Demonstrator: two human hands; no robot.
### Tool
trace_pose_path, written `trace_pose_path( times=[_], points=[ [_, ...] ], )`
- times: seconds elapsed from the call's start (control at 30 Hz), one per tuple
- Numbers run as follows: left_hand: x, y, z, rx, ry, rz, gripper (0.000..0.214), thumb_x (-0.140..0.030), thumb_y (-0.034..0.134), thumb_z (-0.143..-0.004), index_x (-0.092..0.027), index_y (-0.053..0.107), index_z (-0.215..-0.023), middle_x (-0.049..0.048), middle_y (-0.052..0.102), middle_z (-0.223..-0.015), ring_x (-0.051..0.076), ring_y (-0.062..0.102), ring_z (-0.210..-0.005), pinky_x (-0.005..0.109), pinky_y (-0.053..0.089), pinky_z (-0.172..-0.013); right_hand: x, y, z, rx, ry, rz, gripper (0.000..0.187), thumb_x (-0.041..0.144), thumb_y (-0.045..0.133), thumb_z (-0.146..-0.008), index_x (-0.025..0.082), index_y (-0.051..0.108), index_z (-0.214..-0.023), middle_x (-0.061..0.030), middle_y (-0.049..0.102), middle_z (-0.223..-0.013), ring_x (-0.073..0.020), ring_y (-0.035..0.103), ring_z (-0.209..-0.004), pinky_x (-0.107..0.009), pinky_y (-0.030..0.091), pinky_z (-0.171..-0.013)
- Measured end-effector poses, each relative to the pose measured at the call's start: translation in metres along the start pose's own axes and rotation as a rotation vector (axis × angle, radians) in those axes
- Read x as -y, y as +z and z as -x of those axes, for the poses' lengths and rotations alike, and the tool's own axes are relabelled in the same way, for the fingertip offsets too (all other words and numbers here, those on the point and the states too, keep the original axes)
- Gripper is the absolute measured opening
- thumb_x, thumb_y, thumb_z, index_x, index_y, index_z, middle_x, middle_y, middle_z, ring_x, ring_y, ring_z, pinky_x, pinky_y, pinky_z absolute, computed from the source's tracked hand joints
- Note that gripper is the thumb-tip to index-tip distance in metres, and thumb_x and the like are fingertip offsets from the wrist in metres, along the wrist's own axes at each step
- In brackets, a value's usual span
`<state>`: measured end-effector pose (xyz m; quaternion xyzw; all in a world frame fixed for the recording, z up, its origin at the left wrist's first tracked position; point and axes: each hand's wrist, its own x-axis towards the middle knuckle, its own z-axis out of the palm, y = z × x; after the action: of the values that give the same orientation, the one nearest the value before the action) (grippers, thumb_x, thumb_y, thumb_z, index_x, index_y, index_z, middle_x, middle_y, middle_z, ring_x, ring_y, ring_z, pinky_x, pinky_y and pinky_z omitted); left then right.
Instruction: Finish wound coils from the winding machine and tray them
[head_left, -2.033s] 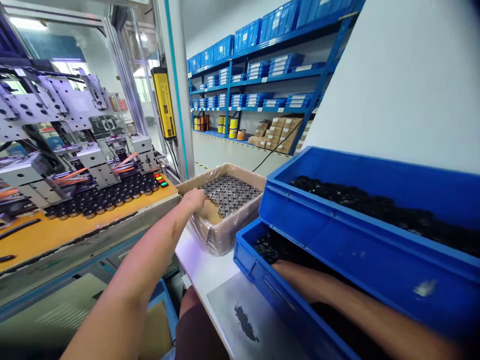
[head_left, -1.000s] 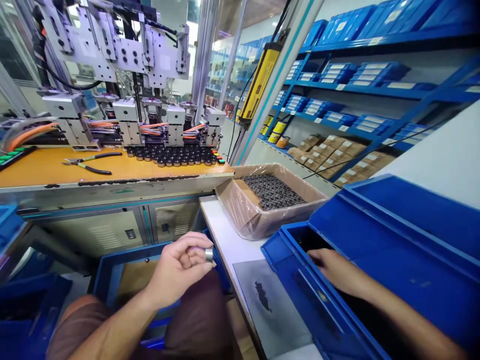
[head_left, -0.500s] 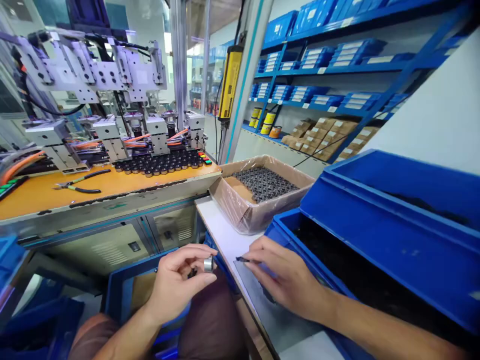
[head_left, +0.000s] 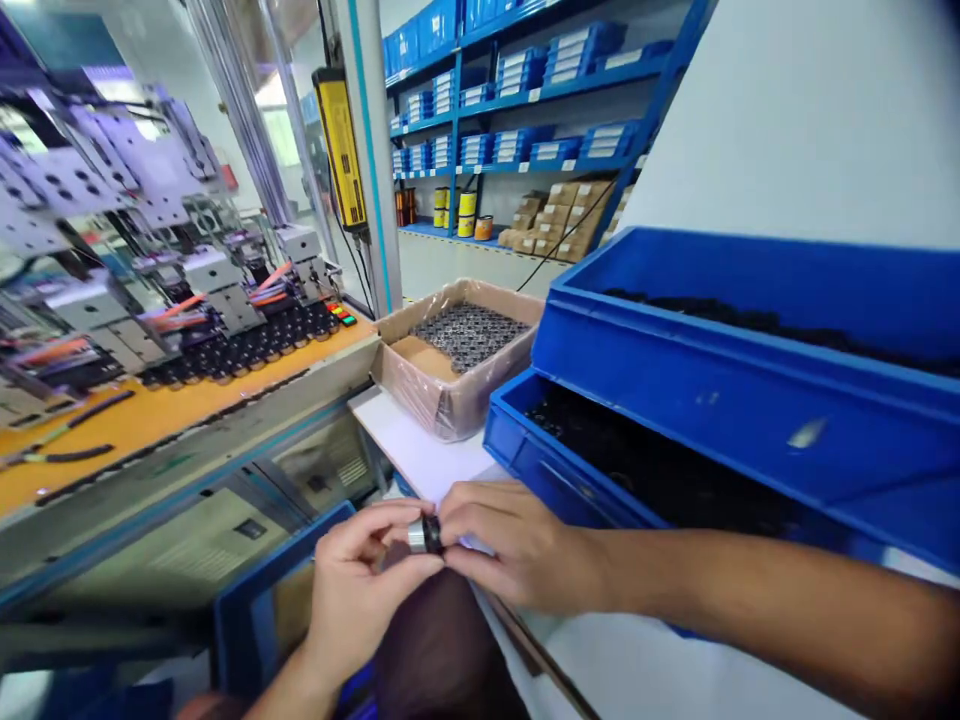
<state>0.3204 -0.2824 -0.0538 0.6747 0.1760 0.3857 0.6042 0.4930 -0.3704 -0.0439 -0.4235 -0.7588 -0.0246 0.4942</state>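
Note:
My left hand (head_left: 360, 585) pinches a small silver metal cylinder (head_left: 417, 535) between thumb and fingers, low in the middle of the view. My right hand (head_left: 517, 550) is closed on a small black ring (head_left: 433, 533) and presses it against the end of the cylinder. Both hands meet just above my lap, at the near edge of the white table (head_left: 420, 455). Behind them a cardboard box (head_left: 450, 400) lined with plastic holds rows of metal parts. Two stacked blue bins (head_left: 675, 370) at the right hold black rings.
An assembly machine (head_left: 150, 260) stands on an orange bench (head_left: 150, 420) at the left, with rows of black parts and pliers (head_left: 52, 455) on it. A blue crate (head_left: 255, 600) sits under my hands. Blue shelving (head_left: 525, 120) with boxes fills the back wall.
My left hand left the cardboard box with a metal cylinder and came down to my lap. My right hand left the lower blue bin with a black ring and brought it to the cylinder.

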Motion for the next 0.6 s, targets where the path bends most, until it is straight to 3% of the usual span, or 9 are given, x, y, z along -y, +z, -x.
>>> trace_pose_path(
  times=[0.27,0.43,0.6],
  points=[
    [-0.0013,0.0067,0.0073,0.009,-0.039,0.154,0.043,0.0,0.08,-0.067,-0.029,0.077,-0.098,-0.0009,0.079,-0.103,0.012,0.076,-0.087,0.016,0.059,-0.083,0.0042,-0.0017,0.0005,0.036,-0.063,0.103,0.009,0.006,0.057,-0.089,0.013,0.06,-0.093,-0.0068,0.067,-0.083,-0.0138,0.065,-0.08,-0.023,0.055,-0.071],
    [-0.0021,0.0049,0.0102,0.025,-0.057,0.203,0.049,0.003,0.08,-0.066,-0.029,0.076,-0.102,-0.0019,0.08,-0.094,0.01,0.076,-0.081,0.012,0.059,-0.076,0.0054,-0.0066,0.0016,0.023,-0.057,0.202,0.023,0.012,0.063,-0.089,0.012,0.059,-0.112,-0.0076,0.068,-0.094,-0.0148,0.067,-0.088,-0.024,0.056,-0.075],
    [-0.0001,0.0043,0.0094,-0.006,-0.047,0.202,0.044,0.003,0.081,-0.063,-0.026,0.077,-0.096,-0.0003,0.08,-0.099,0.011,0.076,-0.085,0.014,0.059,-0.081,0.0058,-0.0086,0.0002,0.042,-0.09,0.233,0.021,0.013,0.063,-0.09,0.013,0.058,-0.111,-0.0072,0.065,-0.094,-0.0134,0.065,-0.089,-0.022,0.056,-0.075]
  ],
)
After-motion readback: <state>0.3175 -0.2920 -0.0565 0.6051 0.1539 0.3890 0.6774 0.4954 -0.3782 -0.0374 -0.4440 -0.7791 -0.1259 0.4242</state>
